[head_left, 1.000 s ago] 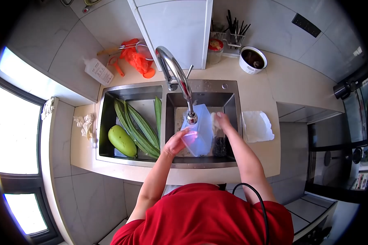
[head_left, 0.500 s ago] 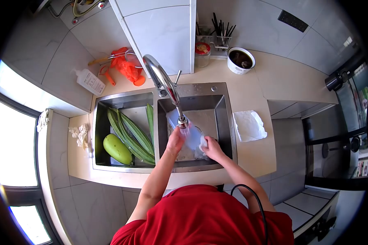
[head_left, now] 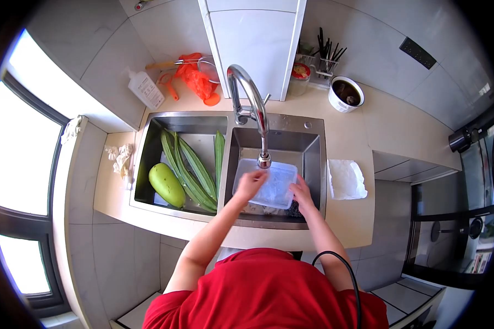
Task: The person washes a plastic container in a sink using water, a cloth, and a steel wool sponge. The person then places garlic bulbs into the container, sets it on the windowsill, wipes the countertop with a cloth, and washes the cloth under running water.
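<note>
A translucent container (head_left: 280,183) is held in the right basin (head_left: 308,143) of the sink, beneath the faucet (head_left: 264,158). Its long axis is laid roughly side to side, from 1 hand towards the other. The right-hand rim is grasped by the right hand (head_left: 302,195), which is set against that end. Over the left part, close to the spout, the left hand (head_left: 251,185) is placed with fingers bent; whether anything is gripped there cannot be told. The container is thus set between the 2 hands, ahead of the body.
</note>
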The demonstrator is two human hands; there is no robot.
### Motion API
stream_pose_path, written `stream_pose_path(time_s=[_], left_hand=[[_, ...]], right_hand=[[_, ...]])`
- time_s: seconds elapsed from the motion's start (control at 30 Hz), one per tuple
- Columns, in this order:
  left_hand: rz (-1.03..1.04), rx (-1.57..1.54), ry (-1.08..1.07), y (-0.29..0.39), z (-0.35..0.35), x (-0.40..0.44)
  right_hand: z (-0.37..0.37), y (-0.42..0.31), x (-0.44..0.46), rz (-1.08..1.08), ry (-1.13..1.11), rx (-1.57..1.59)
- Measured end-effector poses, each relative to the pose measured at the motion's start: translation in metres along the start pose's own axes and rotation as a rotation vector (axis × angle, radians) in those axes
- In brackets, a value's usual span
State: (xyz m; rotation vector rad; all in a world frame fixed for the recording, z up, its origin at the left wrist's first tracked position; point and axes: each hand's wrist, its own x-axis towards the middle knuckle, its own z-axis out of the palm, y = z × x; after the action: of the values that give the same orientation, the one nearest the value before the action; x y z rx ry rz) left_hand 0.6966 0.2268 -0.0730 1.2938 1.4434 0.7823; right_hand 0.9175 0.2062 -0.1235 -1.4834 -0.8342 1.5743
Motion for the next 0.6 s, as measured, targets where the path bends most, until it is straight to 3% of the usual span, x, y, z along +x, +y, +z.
stream_pose_path(time_s=[0.07,0.13,0.2,0.23,0.27,0.3,0.33,0.4,0.47,0.53,0.6], left_hand=[[0.233,0.230,0.355,-0.025,-0.039,-0.008],[0.173,0.555,0.471,-0.023,-0.073,-0.024],[0.069,0.183,0.249,-0.053,-0.090,-0.022],[-0.046,0.089,0.108,-0.041,-0.097,-0.032],[-0.046,0.089,0.110,-0.032,-0.103,-0.037],[-0.158,-0.099,0.028,-0.024,-0.107,-0.041],[-0.267,-0.285,-0.056,-0.014,-0.112,-0.044],[-0.316,-0.329,-0.039,-0.010,-0.109,-0.040],[-0.031,-0.349,-0.094,-0.034,-0.098,-0.032],[-0.128,-0.227,-0.026,-0.023,-0.089,-0.043],[-0.228,-0.186,-0.093,-0.010,-0.097,-0.061]], right_hand=[[-0.013,-0.001,-0.010,0.129,-0.049,0.034],[-0.022,0.007,-0.016,0.249,-0.142,0.262],[-0.011,0.017,-0.014,0.234,-0.196,0.293],[0.002,0.019,-0.012,0.213,-0.204,0.388],[0.010,0.019,-0.009,0.192,-0.212,0.484],[0.003,0.032,0.014,0.187,-0.355,0.465],[0.011,0.018,0.014,0.185,-0.356,0.465],[0.028,-0.006,0.007,0.113,-0.253,0.428],[0.019,-0.010,0.003,0.119,-0.244,0.469],[0.007,-0.011,0.000,0.121,-0.242,0.507],[-0.005,-0.005,-0.010,0.229,-0.355,0.379]])
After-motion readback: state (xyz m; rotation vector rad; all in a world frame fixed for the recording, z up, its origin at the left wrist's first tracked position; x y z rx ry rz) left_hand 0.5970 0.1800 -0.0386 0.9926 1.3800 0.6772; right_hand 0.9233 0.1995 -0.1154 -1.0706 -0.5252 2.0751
